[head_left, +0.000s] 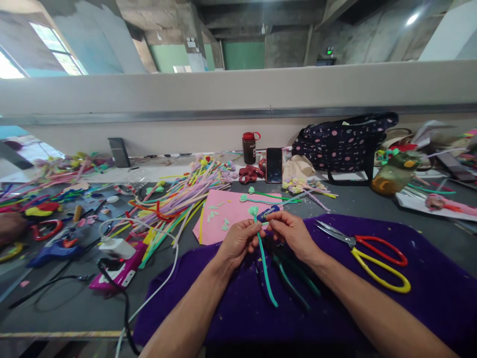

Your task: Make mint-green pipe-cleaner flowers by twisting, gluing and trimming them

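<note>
My left fingers (250,228) grip a mint-green fuzzy stem (267,271) just under its clustered head (253,211), which pokes up above them; the tail curves down over the purple cloth (238,318). My right fingers (282,219) are bent in close beside the stem; whether they pinch some small piece, I can't tell.

As I judge it, this one is well along: its head is on and rounded, though I can't see if anything on it is left undone. Beyond my fingers, two more green stems (276,201) with similar mint heads lie side by side, looking equally far along. Short mint snippets (212,215) are scattered loose on the pink sheet (216,199), left of my fingers, and seem unused. Farther left, a big bundle of stems (186,199) in lilac, yellow and green fans out, long and soft-piled; a smaller pastel bunch (298,186) sits beyond my right fingers.

The cloth looks velvety and is flecked with lint; the sheet is flat and smooth. To the right of my fingers lie scissors (352,242), with slim metal blades spread a little and smooth looped handles, one red, one yellow. Around the cloth, the bench (55,318) is matte dark grey.
</note>
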Available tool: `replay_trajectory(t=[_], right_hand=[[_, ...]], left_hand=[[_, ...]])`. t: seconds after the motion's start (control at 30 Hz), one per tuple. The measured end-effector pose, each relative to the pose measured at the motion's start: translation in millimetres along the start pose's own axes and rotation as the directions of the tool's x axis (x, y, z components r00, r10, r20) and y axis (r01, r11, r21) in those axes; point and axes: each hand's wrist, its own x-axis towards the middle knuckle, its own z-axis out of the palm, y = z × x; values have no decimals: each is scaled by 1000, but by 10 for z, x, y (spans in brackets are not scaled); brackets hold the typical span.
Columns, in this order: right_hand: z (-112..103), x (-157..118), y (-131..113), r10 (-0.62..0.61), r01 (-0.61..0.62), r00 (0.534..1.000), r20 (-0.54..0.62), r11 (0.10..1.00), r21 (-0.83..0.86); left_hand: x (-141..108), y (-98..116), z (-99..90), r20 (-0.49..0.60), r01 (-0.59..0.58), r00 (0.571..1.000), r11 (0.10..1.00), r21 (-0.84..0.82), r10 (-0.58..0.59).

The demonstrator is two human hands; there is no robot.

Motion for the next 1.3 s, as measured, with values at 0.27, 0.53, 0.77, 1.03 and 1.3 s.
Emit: replay_trajectory(t=[0.27,0.53,0.77,1.03,1.3], right_hand=[[51,-44,-1,-39,41,997,66,999,-26],[39,-48,-12,-51,54,997,65,997,-55],[20,-33,4,25,-28,996,84,999,29],[23,-54,-7,-15,13,999,46,999,49],[-12,-29,-51,-46,47,998,38,998,-30]], left_hand=[[-17,-2,7,45,-14,999,1000,-9,15],[-12,-26,-1,35,-51,998,997,58,49],[-35,15,7,36,-20,999,999,29,19],[-25,-40,-3,91,-4,996,997,78,-3],[-49,39,15,35,11,999,999,41,-12]])
